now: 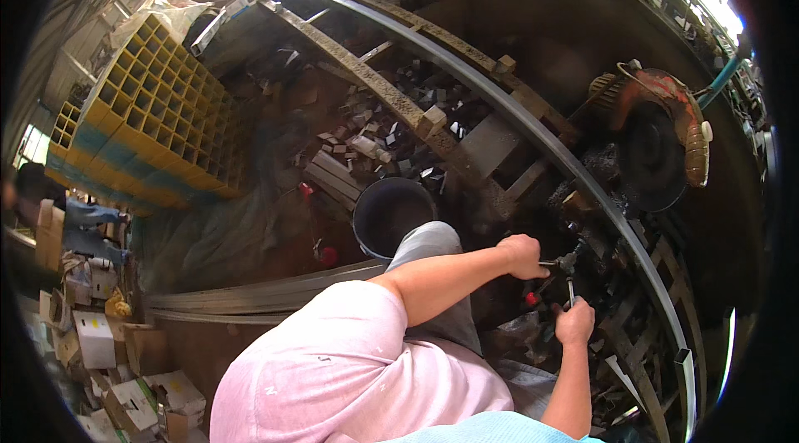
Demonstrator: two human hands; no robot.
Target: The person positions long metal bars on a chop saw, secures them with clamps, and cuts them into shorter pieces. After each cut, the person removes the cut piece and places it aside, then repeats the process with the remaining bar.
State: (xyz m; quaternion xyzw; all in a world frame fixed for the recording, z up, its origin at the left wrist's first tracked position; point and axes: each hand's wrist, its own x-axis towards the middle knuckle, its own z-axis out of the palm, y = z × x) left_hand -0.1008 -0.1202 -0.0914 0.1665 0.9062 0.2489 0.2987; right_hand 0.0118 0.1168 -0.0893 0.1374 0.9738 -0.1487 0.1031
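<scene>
**Working the vise handle with both hands**

Gripping low, the right hand (574,322) closes around the lower end of the vise handle (569,277); the left hand (523,256) is fisted on its cross bar beside the long steel tube (533,123). Turning evenly should keep it square. Beyond sits the cut-off saw (657,143).
</scene>
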